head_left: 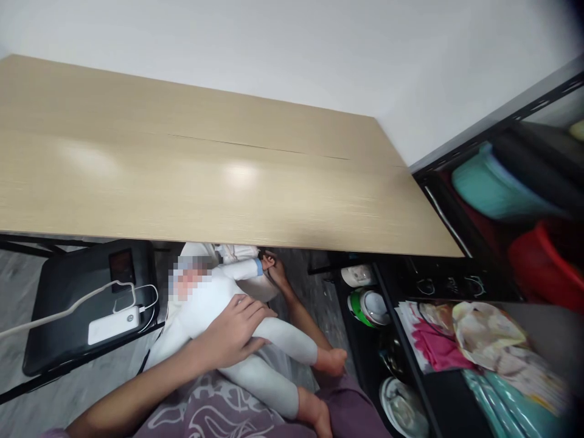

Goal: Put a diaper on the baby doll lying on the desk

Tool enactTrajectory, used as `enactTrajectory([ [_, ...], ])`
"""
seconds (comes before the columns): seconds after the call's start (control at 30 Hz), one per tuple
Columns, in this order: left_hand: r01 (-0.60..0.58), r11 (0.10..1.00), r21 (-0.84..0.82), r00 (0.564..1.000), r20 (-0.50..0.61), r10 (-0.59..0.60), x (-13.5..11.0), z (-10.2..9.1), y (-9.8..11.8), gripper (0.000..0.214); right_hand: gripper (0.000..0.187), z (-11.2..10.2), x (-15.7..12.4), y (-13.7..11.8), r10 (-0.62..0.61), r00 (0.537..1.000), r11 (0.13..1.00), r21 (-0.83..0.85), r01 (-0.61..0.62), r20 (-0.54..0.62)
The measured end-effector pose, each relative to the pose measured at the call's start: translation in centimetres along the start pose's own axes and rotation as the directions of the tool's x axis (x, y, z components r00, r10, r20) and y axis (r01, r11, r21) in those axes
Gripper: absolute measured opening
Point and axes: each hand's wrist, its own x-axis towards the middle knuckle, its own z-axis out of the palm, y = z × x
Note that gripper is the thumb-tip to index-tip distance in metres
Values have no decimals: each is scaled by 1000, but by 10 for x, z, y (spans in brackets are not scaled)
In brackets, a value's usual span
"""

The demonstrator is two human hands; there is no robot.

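A baby doll (219, 298) in a pale one-piece suit lies across my lap, its bare feet pointing to the lower right. My left hand (239, 322) rests flat on the doll's lower body and upper leg, fingers stretched out. Under the table's front edge, my right hand (274, 271) reaches past the doll's blue-cuffed arm, close to the doll's small hand. Its fingers are mostly hidden, so what it touches is unclear. A whitish bundle (237, 252) shows beside the doll's arm, partly covered by the tabletop.
A wooden tabletop (205, 182) spans the view above my lap. At left, a black stool (59, 304) carries a white power bank (113, 326) with cables. On the right, a black shelf holds a teal tub (493, 182), a red basin (547, 261), bags and several containers.
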Motion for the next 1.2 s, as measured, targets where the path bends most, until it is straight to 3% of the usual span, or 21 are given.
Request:
enactTrajectory([
  [0.17, -42, 997, 57, 999, -22, 43, 2, 1, -2, 47, 18, -51, -19, -14, 162, 981, 924, 365, -113, -107],
  [0.27, -60, 995, 84, 998, -10, 61, 4, 0, -2, 44, 16, -72, -41, -54, 194, 974, 839, 534, -104, -115],
  [0.33, -71, 993, 96, 997, 1, 71, 6, -1, -2, 41, 20, -75, -59, -89, 191, 981, 705, 700, -108, -41],
  [0.4, -85, 991, 105, 996, 4, 85, 7, -2, -3, 40, 24, -70, -76, -124, 146, 987, 538, 831, -140, 71],
  [0.43, -93, 990, 109, 996, 3, 93, 8, -2, -3, 41, 24, -65, -83, -141, 119, 987, 494, 856, -151, 106],
  [0.63, -109, 986, 127, 994, 13, 108, 8, -1, -4, 42, 28, -29, -105, -206, 8, 958, 413, 872, -264, 286],
  [0.9, -98, 988, 116, 995, 5, 98, 5, -2, -4, 45, 35, 1, -111, -240, -118, 884, 412, 832, -371, 453],
  [1.2, -113, 985, 131, 992, -44, 120, 2, 3, -10, 43, 34, 13, -116, -257, -158, 817, 358, 803, -475, 554],
])
